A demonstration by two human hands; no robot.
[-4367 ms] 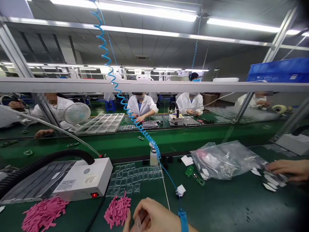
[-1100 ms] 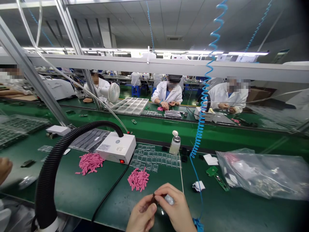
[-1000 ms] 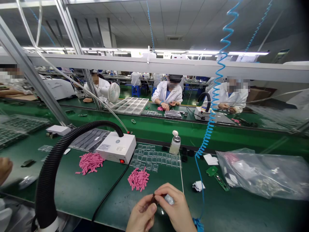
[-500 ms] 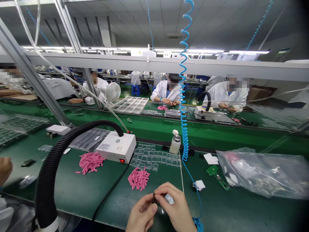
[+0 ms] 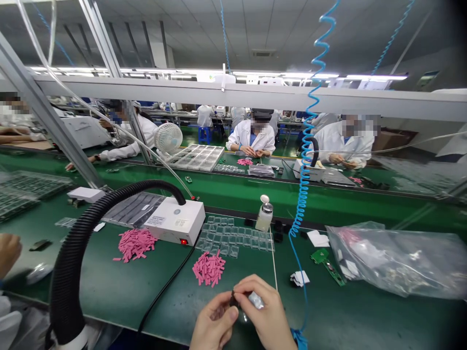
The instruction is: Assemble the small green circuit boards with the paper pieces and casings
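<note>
At the front edge of the green bench, my left hand (image 5: 216, 321) and my right hand (image 5: 265, 311) meet around a small dark piece (image 5: 233, 300), both closed on it. Its exact kind is hidden by my fingers. A shiny clear thing (image 5: 256, 300) shows beside the fingers of my right hand; whether they grip it I cannot tell. A blue band (image 5: 299, 339) circles my right wrist. Just beyond my left hand lies a pile of pink strips (image 5: 209, 268). Behind it, small clear plastic pieces (image 5: 233, 236) are laid out in rows.
A black flexible hose (image 5: 69, 262) arches from a white box (image 5: 178, 221) on the left, near another pink pile (image 5: 135, 244). A pump bottle (image 5: 264, 216), green circuit boards (image 5: 330, 267) and a plastic bag (image 5: 397, 262) lie beyond and right. A blue coiled cord (image 5: 302, 194) hangs down.
The blue coiled cord has swung to the right. Across the bench at left, a co-worker's arm has stretched further left. My hands keep nearly the same pose.
</note>
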